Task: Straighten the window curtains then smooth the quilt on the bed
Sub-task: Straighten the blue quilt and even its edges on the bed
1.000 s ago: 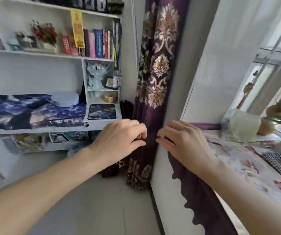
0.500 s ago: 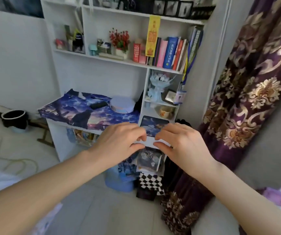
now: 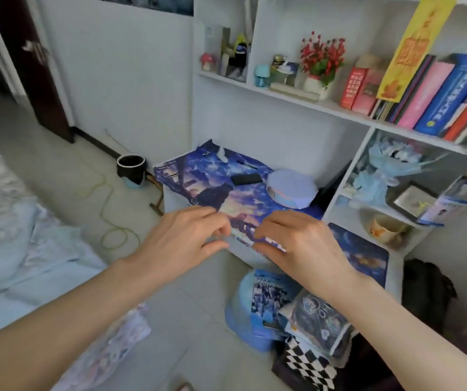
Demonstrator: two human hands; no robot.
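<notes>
- Hands: left hand (image 3: 183, 238) and right hand (image 3: 300, 244) loosely curled, holding nothing, hovering before the bookshelf (image 3: 283, 91).
- Curtains out of view; likely heading for the rumpled quilt (image 3: 20, 249): reach left, flatten.

You're swinging your head left, away from the window: the purple curtain that filled the middle of the view a second ago is now gone from sight. The white bookshelf (image 3: 283, 93) slides across to the right, and the starry-blue desk mat (image 3: 218, 182) now sits dead centre. The rumpled pale-blue quilt (image 3: 26, 249) comes in at the left edge, with the black bin (image 3: 130, 167) and the dark door (image 3: 29, 60) showing beyond it. Your left hand (image 3: 181, 244) and right hand (image 3: 302, 246) no longer pinch the curtain; they hover empty, fingers loosely curled, in front of the desk.
</notes>
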